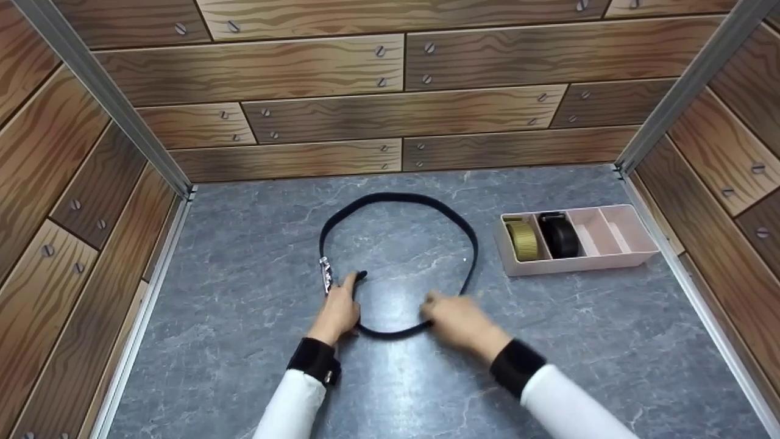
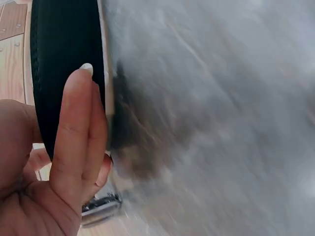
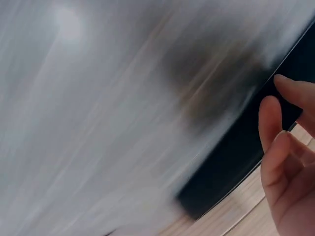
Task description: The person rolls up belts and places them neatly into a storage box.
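Note:
A black belt (image 1: 390, 197) stands on its edge in a wide loop on the grey marbled surface. Its silver buckle (image 1: 325, 272) is at the loop's left side. My left hand (image 1: 335, 312) grips the strap just below the buckle, and a dark strap end (image 1: 362, 275) sticks out past its fingers. In the left wrist view the strap (image 2: 66, 54) lies between fingers and thumb. At the loop's lower right, my right hand (image 1: 460, 320) holds the strap, slightly blurred; the right wrist view has its fingertips on the black strap (image 3: 231, 152).
A pale pink divided box (image 1: 576, 263) sits to the right, with a rolled gold-coloured strap (image 1: 523, 241) and a rolled black belt (image 1: 560, 236) in separate compartments. Wood-patterned panels (image 1: 323, 70) with metal edge strips wall the back and both sides.

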